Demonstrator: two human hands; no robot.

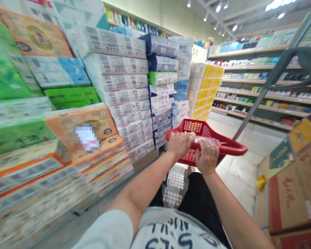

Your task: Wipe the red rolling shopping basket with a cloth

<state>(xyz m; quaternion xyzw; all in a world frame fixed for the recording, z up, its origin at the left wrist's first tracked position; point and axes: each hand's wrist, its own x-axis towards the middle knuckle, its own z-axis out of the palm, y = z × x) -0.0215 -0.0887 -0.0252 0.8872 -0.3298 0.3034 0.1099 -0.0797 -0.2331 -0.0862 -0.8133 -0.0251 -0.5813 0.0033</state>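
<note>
A red plastic shopping basket (188, 159) with perforated walls is in front of my body, above the floor. My left hand (180, 144) is closed over its near left rim, fingers curled. Beside it, my right hand (207, 155) is closed on the near rim further right, its fingers lying over a pinkish, clear-looking strip (209, 140); I cannot make out what that strip is. Most of the basket's inside is hidden by my hands and its rim.
Tall stacks of packaged tissue (129, 83) line the left side. Cardboard boxes (287, 197) stand at the right, near a grey metal pole (251, 112) with a ring-shaped piece. Stocked shelves (261, 90) fill the back. Light tiled floor (245, 169) lies between.
</note>
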